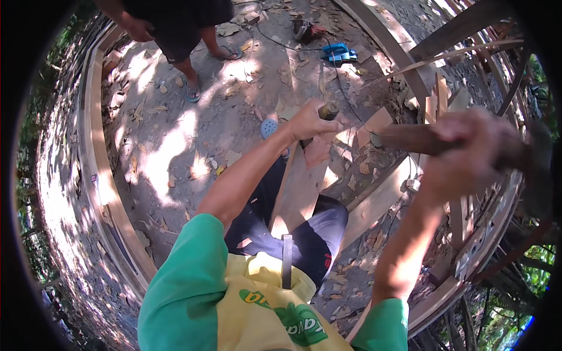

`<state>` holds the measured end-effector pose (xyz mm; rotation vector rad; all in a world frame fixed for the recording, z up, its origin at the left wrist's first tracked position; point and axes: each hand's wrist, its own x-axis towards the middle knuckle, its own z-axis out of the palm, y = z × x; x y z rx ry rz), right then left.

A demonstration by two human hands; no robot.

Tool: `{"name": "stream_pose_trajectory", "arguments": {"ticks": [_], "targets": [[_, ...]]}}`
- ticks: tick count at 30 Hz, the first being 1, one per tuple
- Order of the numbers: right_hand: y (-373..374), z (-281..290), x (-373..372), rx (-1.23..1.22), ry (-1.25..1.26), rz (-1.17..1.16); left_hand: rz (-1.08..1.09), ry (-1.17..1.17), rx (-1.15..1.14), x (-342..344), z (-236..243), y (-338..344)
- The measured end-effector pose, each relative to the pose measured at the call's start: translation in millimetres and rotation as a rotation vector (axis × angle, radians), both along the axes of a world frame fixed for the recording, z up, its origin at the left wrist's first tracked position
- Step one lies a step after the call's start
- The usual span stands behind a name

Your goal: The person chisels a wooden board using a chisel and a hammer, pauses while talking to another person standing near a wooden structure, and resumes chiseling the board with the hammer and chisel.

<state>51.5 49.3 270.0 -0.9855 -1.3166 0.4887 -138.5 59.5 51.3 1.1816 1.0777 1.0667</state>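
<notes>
My left hand [316,121] is closed around the wooden handle [329,111] of what looks like a chisel. Its dark lower end meets a wooden plank [297,196], which runs toward me between my legs. Raised at the right, my right hand [465,155] grips a mallet by its thick brown wooden handle [410,139]. The mallet's dark head [538,169] lies past the hand at the right rim, blurred by motion. Beneath the left hand, a reddish-brown patch [317,152] shows on the plank's far end.
Another person [175,29] stands at the far left in flip-flops. A blue power tool [338,52] and a red and black one [307,30] lie on the ground with cords. Long timbers [96,128] border the left; more boards [380,196] lie at right. Wood chips and leaves litter the dirt.
</notes>
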Motion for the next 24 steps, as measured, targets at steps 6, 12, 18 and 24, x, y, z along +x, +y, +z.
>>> {"name": "stream_pose_trajectory", "arguments": {"ticks": [6, 12, 18, 24], "targets": [[-18.4, -96.4, -20.8, -0.599, -0.825, 0.365, 0.376, 0.390, 1.035, 1.2, -18.2, 22.9], [-41.1, 33.3, 58.2, -0.460, -0.114, 0.255, 0.041, -0.140, -0.027, 8.6, -19.2, -8.1], [-27.1, 48.1, 43.8, -0.085, 0.163, 0.404, 0.007, 0.129, 0.146, 28.2, -6.1, -28.7], [-51.6, -130.8, 33.7, -0.698, -0.688, 0.336, 0.041, 0.308, 0.633, 37.5, -8.3, -15.7]]}}
